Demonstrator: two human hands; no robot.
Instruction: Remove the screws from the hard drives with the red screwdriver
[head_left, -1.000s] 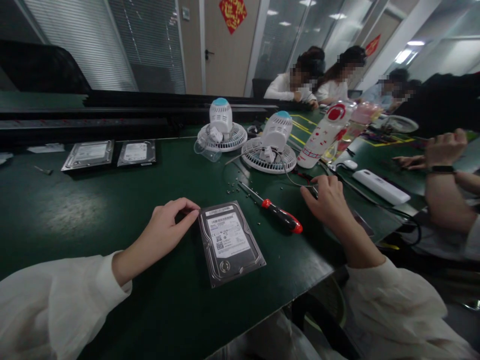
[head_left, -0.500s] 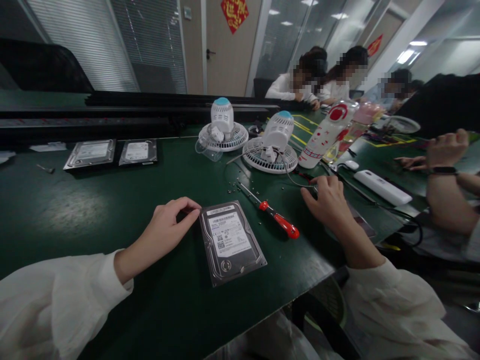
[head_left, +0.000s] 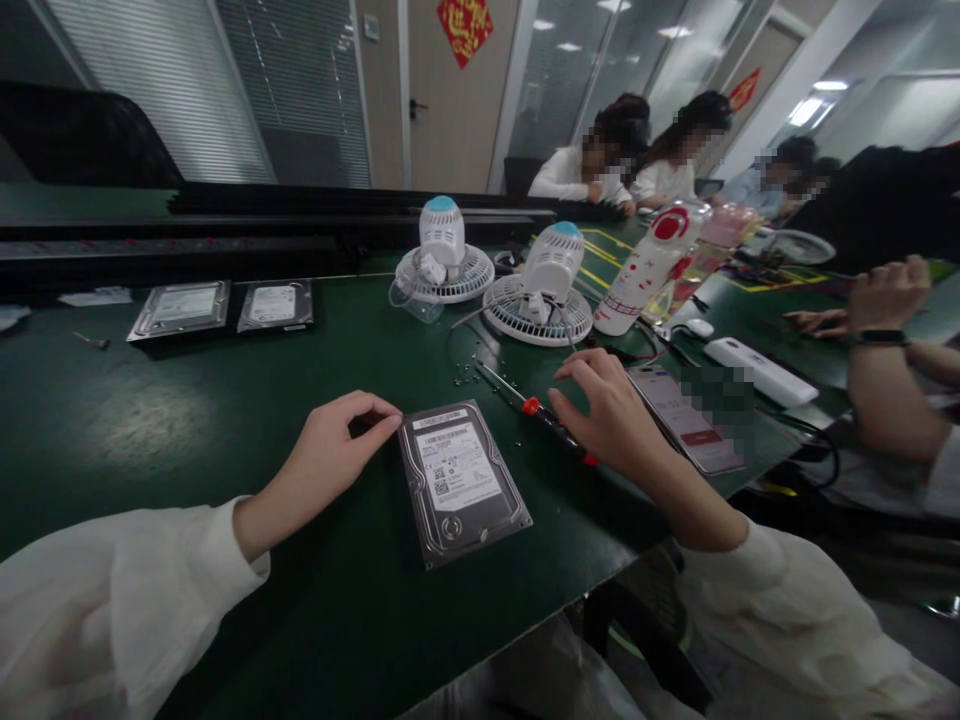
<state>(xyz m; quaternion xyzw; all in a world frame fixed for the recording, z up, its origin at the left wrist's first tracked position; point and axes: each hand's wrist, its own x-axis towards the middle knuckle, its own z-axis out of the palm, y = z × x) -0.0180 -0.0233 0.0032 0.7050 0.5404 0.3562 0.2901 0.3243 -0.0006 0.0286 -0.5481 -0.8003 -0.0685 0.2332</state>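
Note:
A silver hard drive [head_left: 461, 480] lies label up on the green table [head_left: 187, 420] in front of me. My left hand [head_left: 330, 455] rests at its far left corner, thumb and forefinger pinched against the edge. A red-handled screwdriver [head_left: 534, 408] lies just right of the drive, its shaft pointing away. My right hand [head_left: 611, 415] arches over the handle with its fingers bent and apart; I cannot see a grip on it. Several tiny screws [head_left: 465, 375] are scattered near the screwdriver's tip.
A lit phone [head_left: 686, 420] lies right of my right hand. Two white fans [head_left: 450, 265] [head_left: 544, 295], a clear cup [head_left: 412, 300] and a white bottle [head_left: 645, 270] stand behind. Two more drives [head_left: 180, 308] [head_left: 274, 305] lie far left. A co-worker's arm [head_left: 889, 385] is at the right.
My right hand has moved left from the phone to over the screwdriver's handle, uncovering the phone's screen. My left hand and the hard drive have stayed put.

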